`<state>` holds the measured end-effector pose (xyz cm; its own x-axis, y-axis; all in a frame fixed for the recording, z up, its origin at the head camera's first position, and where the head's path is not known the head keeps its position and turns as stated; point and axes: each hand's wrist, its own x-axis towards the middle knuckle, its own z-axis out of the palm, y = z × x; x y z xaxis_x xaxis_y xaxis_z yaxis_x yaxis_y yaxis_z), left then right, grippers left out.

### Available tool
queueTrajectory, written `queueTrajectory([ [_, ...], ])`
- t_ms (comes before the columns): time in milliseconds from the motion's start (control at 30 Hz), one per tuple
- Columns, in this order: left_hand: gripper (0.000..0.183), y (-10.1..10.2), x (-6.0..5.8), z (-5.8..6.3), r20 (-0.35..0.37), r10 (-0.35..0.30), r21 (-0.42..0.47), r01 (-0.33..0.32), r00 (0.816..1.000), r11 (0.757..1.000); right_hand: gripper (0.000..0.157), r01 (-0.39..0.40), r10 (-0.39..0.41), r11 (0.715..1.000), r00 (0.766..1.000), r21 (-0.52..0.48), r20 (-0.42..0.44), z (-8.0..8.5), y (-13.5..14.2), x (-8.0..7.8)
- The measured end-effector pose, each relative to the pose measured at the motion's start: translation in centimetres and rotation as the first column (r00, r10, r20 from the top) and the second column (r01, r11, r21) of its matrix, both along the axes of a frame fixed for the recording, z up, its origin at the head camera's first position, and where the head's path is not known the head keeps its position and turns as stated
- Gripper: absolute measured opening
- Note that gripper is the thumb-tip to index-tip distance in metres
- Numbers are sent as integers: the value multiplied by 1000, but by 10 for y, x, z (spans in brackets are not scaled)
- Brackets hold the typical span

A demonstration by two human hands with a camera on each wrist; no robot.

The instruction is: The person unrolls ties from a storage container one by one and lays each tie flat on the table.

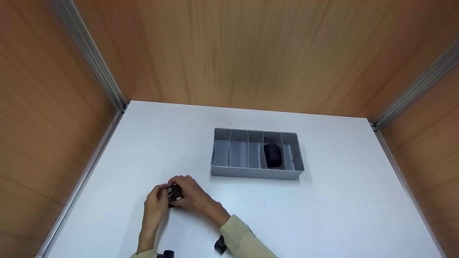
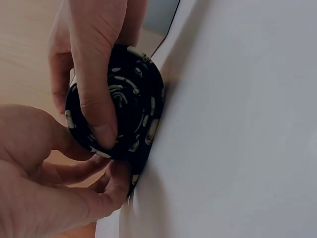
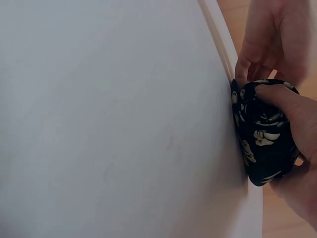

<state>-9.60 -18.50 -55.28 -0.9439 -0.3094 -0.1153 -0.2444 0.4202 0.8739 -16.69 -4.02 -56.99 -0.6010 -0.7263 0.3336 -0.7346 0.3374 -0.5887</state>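
A necktie [image 2: 141, 94], black with a pale floral print, is wound into a spiral roll against the white tabletop at the front left. My right hand [image 1: 192, 193] grips the roll, its thumb laid across the coiled face in the left wrist view. Close on the left, my left hand [image 1: 155, 208] pinches the short loose end low on the roll; its fingertips are partly hidden there. From the right wrist view, the printed side of the roll shows between the right thumb and palm, with the left fingers touching its far end.
A grey divided box [image 1: 256, 173] stands beyond the hands, toward the middle of the table [image 1: 340, 208]. One compartment right of its middle holds a dark roll [image 1: 273, 156]. Wooden panels [image 1: 229, 53] enclose the table at the back and sides.
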Motion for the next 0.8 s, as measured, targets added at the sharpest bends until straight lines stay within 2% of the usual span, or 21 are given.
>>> queueTrajectory([
  [200,31,-1,-1,-3,-11,-44,-27,44,999,999,48,5,-5,1000,1000,-10,3,-3,4,0],
  [433,27,-1,0,-5,-18,-65,-90,63,998,994,51,-6,6,1000,1000,-6,7,-6,8,0],
  [700,25,1,1,-7,-41,-69,-82,66,997,994,50,22,-22,1000,1000,-9,7,-6,19,0],
  [800,27,2,1,-9,-48,-82,-88,77,996,993,49,28,-28,1000,999,-12,-19,-6,21,1],
])
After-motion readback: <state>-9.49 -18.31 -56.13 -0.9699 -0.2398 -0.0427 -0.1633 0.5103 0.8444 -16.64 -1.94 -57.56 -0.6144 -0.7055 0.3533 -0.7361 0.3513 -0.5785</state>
